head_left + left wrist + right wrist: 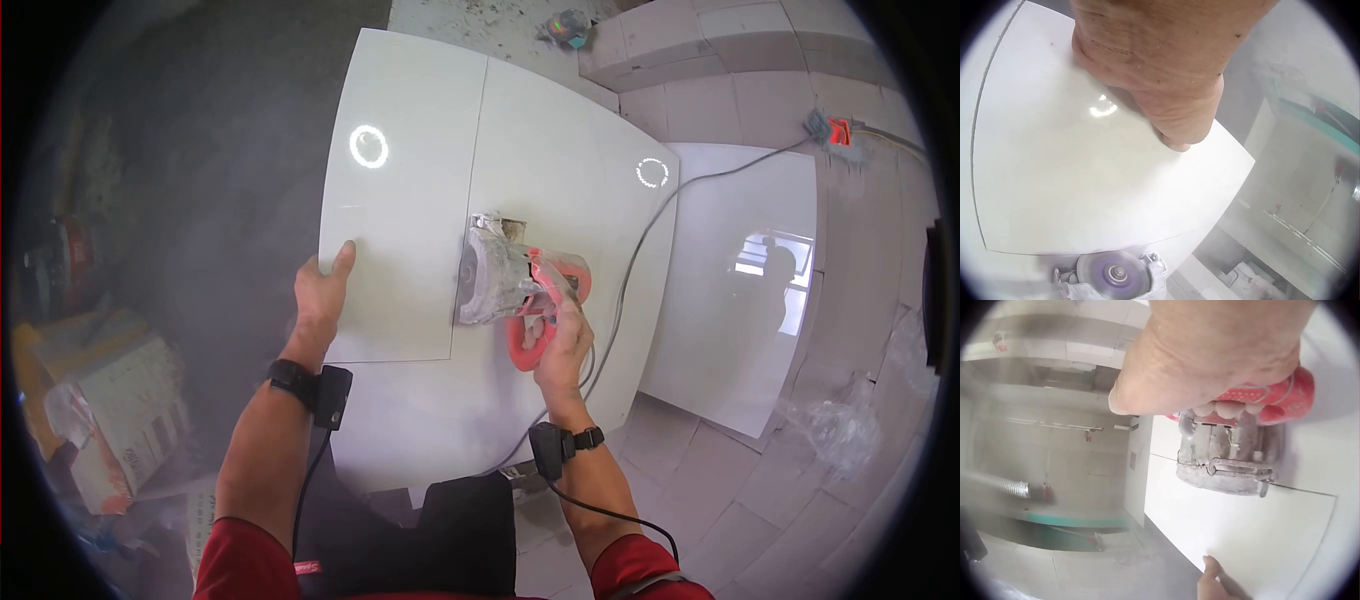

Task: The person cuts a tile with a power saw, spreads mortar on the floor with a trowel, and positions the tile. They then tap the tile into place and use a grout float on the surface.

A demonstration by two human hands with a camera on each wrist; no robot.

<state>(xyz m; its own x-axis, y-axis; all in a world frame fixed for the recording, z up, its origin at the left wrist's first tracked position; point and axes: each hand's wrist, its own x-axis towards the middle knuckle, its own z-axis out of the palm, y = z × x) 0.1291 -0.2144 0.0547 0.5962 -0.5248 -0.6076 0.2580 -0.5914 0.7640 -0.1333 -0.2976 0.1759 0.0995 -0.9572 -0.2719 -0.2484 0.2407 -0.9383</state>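
Observation:
A large glossy white tile (pixel 408 200) has thin dark cut lines (pixel 478 130) marking off a rectangular section at its left. My left hand (pixel 322 295) grips that section's left edge, thumb on top and the other fingers mostly hidden. In my right hand (pixel 566 345) is the red looped handle of a dust-coated handheld tile saw (pixel 500 275). The saw lies over the long cut line, on the tile's face. Its round blade (pixel 1113 275) appears blurred in the left wrist view, beside the section's edge.
A grey power cord (pixel 625 290) runs from the saw across the tile to an orange socket (pixel 838 131). Another white tile (pixel 735 280) lies at right, near crumpled clear plastic (pixel 840 430). Torn cardboard boxes (pixel 125 420) stand at left. Dust hazes the air.

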